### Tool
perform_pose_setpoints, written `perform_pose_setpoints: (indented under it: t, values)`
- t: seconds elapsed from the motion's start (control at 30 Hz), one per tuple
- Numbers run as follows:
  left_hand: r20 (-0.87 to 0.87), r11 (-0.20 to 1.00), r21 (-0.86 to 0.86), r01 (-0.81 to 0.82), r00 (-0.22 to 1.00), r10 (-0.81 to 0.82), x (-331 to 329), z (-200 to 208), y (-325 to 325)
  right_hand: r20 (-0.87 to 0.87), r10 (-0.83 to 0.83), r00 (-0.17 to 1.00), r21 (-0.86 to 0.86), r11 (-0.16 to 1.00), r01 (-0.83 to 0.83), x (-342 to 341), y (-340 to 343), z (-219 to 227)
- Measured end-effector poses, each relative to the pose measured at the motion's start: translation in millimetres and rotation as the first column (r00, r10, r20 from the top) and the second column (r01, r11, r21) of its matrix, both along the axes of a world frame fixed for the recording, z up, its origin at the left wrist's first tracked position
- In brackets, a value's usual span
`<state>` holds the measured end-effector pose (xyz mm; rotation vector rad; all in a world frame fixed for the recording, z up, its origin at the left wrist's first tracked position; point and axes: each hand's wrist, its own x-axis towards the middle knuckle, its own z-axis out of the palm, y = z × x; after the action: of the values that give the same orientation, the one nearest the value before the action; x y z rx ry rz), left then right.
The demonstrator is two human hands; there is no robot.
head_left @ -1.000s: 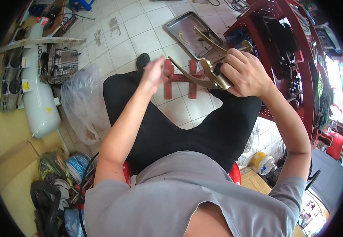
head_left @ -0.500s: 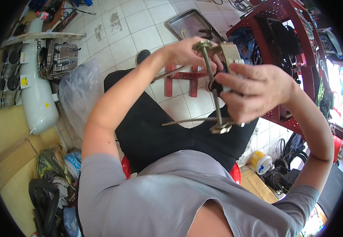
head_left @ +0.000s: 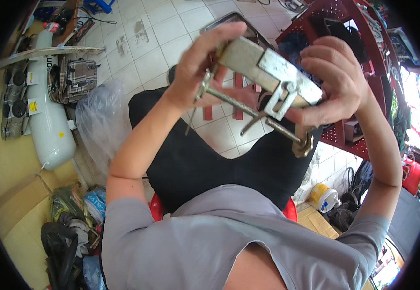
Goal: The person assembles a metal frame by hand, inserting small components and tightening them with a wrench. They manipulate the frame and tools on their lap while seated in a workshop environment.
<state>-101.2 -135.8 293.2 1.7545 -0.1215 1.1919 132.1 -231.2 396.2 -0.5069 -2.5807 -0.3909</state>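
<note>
Raised over my lap is a grey metal block [head_left: 253, 60] with a slotted bracket on its side and a long threaded rod [head_left: 248, 111] attached alongside. The rod has a ridged knob [head_left: 302, 146] at its right end. My left hand [head_left: 205, 67] is closed round the block's left end, thumb and fingers on either side. My right hand [head_left: 335, 82] grips the right end, its thumb beneath and its fingers curled above. Thin curved metal arms stick out below the rod. Part of the assembly is hidden behind my hands.
Beyond my hands stand a red metal stand [head_left: 239, 108] and a metal tray [head_left: 214, 23] on the tiled floor. A red perforated tool rack [head_left: 350, 29] rises at right. On the left are a white cylinder [head_left: 52, 140], a plaid bag [head_left: 79, 79] and a clear plastic bag [head_left: 101, 113].
The metal assembly has turned, so its block now lies lengthwise between my hands and the rod slants down to the right. My left hand has shifted left; my right hand has moved up and right.
</note>
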Motion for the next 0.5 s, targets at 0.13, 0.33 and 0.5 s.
perform_pose_setpoints:
  t: [0.13, 0.33, 0.5]
  values:
    - [0.071, 0.976, 0.142, -0.162, 0.986, 0.153, -0.7, 10.1, 16.4, 0.043, 0.037, 0.998, 0.120, 0.992, -0.042, -0.4, 11.5, 3.4]
    - [0.058, 0.960, -0.122, -0.250, 0.964, 0.259, 17.5, 0.2, 18.1, -0.343, -0.750, 0.566, -0.660, 0.621, 0.422, 90.0, 5.6, -93.4]
    - [0.055, 0.873, -0.311, -0.375, 0.910, 0.410, 47.7, -28.9, 41.0, -0.410, -0.788, 0.460, -0.855, 0.156, -0.495, 17.8, -5.9, -178.9]
